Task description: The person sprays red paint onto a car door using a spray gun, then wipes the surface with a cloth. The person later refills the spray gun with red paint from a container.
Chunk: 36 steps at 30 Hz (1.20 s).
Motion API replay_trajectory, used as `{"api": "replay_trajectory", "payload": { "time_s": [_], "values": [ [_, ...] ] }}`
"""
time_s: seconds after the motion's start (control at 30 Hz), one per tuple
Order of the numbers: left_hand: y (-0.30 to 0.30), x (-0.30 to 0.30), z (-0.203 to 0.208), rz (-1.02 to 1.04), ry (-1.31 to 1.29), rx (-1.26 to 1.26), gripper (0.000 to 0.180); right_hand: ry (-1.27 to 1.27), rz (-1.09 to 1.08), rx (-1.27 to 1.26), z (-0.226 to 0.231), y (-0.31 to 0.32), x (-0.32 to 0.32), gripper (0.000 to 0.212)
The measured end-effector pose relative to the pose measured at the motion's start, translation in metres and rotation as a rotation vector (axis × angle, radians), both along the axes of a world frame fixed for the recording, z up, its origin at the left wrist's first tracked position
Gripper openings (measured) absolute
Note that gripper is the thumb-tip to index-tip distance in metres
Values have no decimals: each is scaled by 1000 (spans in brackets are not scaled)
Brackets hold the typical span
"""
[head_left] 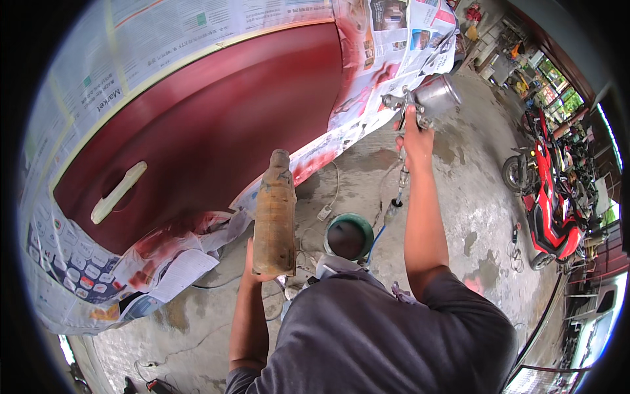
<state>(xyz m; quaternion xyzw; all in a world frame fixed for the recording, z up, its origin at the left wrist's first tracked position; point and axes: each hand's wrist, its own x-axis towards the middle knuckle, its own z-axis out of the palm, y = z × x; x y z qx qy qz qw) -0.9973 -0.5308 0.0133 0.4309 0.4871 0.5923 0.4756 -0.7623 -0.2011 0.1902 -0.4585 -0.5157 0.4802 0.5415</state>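
My right hand (pixel 417 143) is closed around the handle of a spray gun (pixel 404 104), held up beside the car's masked edge. The gun's silver cup (pixel 438 96) tilts out to the right, and a hose fitting (pixel 403 177) hangs below the grip. My left hand (pixel 254 268) grips the lower end of a stained brown, bottle-shaped thing (pixel 274 223) with a narrow neck pointing up; it hides most of the fingers. Ahead and to the left is a dark red car door panel (pixel 243 111). Pale masking covers its door handle (pixel 119 192).
Newspaper masking (pixel 184 36) with red overspray surrounds the panel. A green bucket (pixel 371 230) of dark liquid stands on the concrete floor (pixel 482 177) close to my body. A blue hose (pixel 377 244) and thin cables run nearby. A red motorcycle (pixel 548 210) stands at the right.
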Motion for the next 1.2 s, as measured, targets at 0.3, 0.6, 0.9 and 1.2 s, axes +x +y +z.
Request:
{"api": "replay_trajectory", "payload": {
  "time_s": [0.3, 0.6, 0.9, 1.2],
  "values": [
    [34, -17, -2, 101, 299, 163, 66, 3, 67, 71, 33, 47, -28, 41],
    [64, -18, -17, 132, 172, 61, 56, 106, 209, 112, 76, 79, -54, 40],
    [91, -28, -27, 30, 588, 227, 55, 55, 29, 175, 44, 157, -50, 29],
    [73, -4, -16, 144, 155, 161, 63, 38, 209, 136, 40, 135, -56, 29]
  ]
}}
